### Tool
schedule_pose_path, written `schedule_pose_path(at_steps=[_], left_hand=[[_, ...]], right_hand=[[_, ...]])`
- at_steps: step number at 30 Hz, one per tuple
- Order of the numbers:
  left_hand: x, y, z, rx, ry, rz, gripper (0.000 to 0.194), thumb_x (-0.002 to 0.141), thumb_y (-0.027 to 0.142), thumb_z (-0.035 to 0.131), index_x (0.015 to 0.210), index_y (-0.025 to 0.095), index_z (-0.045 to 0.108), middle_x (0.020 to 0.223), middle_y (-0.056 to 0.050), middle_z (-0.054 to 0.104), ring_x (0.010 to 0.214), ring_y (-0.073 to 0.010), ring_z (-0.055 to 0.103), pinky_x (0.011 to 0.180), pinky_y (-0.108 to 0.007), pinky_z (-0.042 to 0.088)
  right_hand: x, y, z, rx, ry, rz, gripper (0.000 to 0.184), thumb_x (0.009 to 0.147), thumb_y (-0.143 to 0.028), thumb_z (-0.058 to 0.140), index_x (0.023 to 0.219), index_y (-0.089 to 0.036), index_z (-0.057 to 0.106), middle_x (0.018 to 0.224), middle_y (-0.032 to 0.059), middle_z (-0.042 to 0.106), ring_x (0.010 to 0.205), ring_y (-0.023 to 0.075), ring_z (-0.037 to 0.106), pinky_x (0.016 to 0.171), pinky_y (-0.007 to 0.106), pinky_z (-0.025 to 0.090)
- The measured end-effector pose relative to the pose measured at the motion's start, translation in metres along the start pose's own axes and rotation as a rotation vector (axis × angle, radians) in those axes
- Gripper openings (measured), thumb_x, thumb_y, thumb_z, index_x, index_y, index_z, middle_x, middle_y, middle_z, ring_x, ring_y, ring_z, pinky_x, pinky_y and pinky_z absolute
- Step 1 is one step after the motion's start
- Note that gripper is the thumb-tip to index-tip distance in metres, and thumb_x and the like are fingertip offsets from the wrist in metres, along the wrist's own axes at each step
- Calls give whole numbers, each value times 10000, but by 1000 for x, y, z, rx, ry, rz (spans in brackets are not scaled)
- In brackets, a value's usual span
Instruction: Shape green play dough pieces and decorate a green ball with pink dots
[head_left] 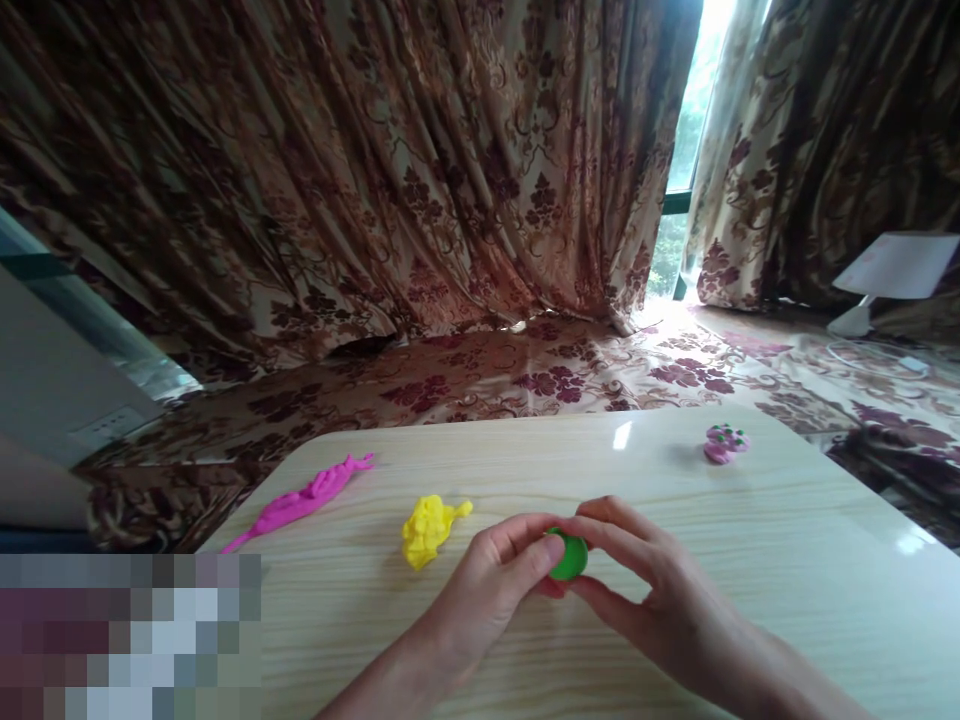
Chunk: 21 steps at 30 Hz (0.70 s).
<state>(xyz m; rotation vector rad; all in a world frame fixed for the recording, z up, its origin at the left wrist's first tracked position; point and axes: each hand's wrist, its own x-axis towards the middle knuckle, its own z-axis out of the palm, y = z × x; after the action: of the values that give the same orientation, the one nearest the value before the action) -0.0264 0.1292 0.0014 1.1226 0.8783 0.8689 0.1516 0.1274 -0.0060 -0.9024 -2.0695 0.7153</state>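
Both my hands meet over the middle of a light wooden table. A small green clay ball sits between them. My left hand pinches it with thumb and fingers from the left. My right hand curls round it from the right. A yellow clay lump lies just left of my left hand. Further left a long pink clay strip stretches along the table edge. A small pink clay piece with green dots lies at the far right of the table.
Brown flowered curtains hang behind the table, and matching cloth covers the surface beyond it. A white lamp-like object stands at the far right. A blurred patch covers the lower left corner.
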Motion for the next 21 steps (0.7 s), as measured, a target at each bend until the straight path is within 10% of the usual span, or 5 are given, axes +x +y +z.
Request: schedule_pose_path(at_steps=[11,21], left_hand=[[4,-11,0,117,-24,-54,229,779,216,570,995,150,603,906,-64,640,838,-173,579,743,-300,463],[4,-18,-11,819,186,298,140,715,131,590,821,221,601,812,10,593,817,-149,536,766,-278,417]], right_hand=[[-6,6,8,-7,-10,104,241,776,-103,582,990,-213,569,915,12,583,814,131,573,727,240,461],[-7,13,-4,-181,-146,133,253,770,-141,581,1007,-224,566,964,23,584,858,161,573,763,274,461]])
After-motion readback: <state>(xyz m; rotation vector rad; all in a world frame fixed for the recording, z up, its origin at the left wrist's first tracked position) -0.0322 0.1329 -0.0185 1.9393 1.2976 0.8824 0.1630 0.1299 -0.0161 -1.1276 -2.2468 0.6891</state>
